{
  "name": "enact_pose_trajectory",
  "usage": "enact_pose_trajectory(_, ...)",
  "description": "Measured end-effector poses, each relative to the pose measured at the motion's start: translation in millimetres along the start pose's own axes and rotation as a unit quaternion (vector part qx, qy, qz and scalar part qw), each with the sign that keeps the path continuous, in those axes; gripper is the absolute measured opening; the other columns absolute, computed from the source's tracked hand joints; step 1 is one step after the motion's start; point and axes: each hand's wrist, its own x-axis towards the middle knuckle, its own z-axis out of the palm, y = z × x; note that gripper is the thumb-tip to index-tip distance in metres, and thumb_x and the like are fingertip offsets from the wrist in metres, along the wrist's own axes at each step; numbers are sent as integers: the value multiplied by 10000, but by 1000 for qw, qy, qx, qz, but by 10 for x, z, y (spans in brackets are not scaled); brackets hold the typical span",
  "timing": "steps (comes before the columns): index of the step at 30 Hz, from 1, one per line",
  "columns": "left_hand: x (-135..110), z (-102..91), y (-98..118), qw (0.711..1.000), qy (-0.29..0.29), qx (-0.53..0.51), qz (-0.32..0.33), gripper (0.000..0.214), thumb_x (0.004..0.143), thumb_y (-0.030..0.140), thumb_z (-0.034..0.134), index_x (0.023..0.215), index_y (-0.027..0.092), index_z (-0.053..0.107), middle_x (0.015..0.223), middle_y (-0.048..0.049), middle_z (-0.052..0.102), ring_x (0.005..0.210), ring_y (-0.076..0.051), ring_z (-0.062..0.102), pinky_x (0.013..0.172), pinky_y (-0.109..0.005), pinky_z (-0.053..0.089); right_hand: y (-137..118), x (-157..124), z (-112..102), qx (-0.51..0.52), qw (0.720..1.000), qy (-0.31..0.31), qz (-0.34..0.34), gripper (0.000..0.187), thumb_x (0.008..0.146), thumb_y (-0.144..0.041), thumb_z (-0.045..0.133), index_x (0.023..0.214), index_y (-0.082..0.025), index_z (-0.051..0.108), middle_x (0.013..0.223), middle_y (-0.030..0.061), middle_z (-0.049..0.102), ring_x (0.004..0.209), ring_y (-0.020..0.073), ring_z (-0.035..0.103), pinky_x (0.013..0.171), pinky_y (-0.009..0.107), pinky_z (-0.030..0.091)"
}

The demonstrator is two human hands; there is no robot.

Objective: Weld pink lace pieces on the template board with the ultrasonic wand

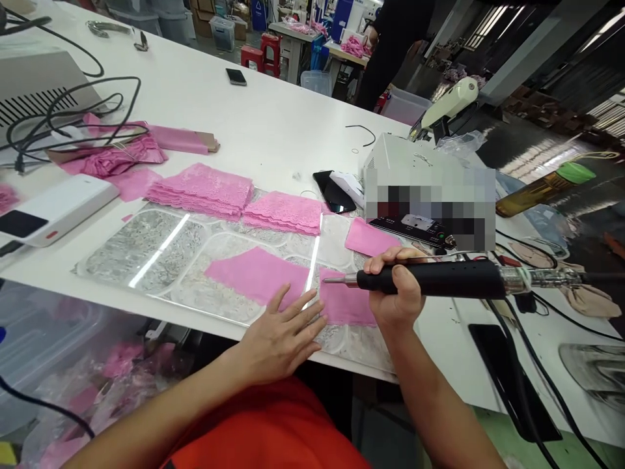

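Note:
In the head view my right hand is wrapped round a black handheld tool with a thin metal tip, which has a cable at its back end. The tip points left, over a pink fabric piece. My left hand has its fingers spread, resting at the lower edge of another pink fabric piece. Both pieces lie on a patterned clear mat. Behind them sit a taller stack of pink lace pieces and a lower lace stack. A smaller pink piece lies farther right.
A grey box-shaped machine stands at the back right, partly blurred. Black cables run along the right side by a dark phone-like slab. A white device is at the left. A person in dark clothes stands beyond the table.

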Motion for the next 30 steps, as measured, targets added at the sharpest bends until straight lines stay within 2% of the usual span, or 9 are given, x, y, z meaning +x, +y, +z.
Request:
enact_pose_trajectory(13,-28,10,-7,1000,9,-1,7,333,951,314,522,1248,177,583,1275,-86,632,1359,-244,417,1198,-511,125,28,-20,0,-4,1000,-1,18,153,694,-244,621,810,-234,523,763,-53,506,562,78,524,573,287,483)
enact_pose_trajectory(21,-41,13,-15,1000,2,-5,5,333,945,313,533,1247,181,582,1285,-67,628,1365,-242,408,1205,-501,100,17,10,1,-17,1000,-16,0,129,689,-236,609,780,-227,518,750,-46,519,545,83,526,543,286,481)
enact_pose_trajectory(30,-41,-22,-11,999,-31,10,15,344,929,330,547,1244,196,585,1330,-91,592,1382,-252,381,1193,-510,143,-102,-80,-80,2,999,-22,48,151,647,-270,592,764,-222,509,718,-41,509,492,76,490,474,260,425)
